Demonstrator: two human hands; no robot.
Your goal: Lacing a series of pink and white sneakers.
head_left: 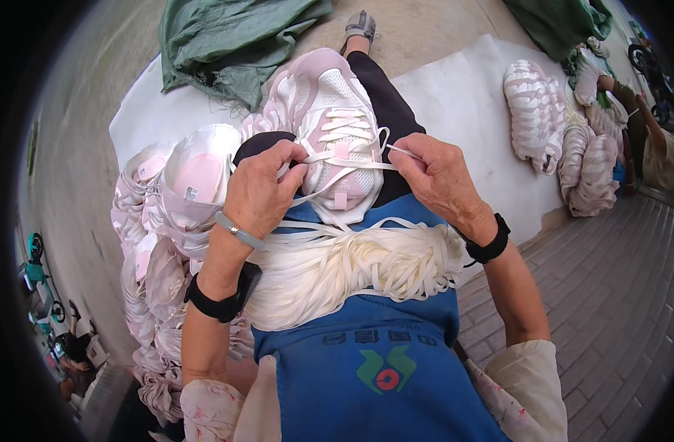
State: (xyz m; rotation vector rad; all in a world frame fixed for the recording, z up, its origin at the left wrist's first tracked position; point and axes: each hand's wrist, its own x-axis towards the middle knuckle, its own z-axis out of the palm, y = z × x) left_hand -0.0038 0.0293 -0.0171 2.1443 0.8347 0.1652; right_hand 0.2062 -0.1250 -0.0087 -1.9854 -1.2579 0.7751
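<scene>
A pink and white sneaker upper [360, 190] rests across my lap, with cream laces threaded in rows over its front. My left hand [262, 193] is closed in a pinch on a shoelace [318, 156] at the upper's left side. On the other side, my right hand [438, 175] pinches the lace's other end [401, 152] between thumb and fingers. The lace runs between both hands across the upper. Below them, a thick bundle of loose cream shoelaces [351, 265] lies over my blue apron [329, 372].
Stacked pink and white uppers [197, 180] stand close by my left arm. More bundled uppers [534, 110] lie on a white sheet [454, 96] at right. Green cloths [226, 44] lie at the far side. Another person's arm [655, 136] shows at the right edge, near parked bikes.
</scene>
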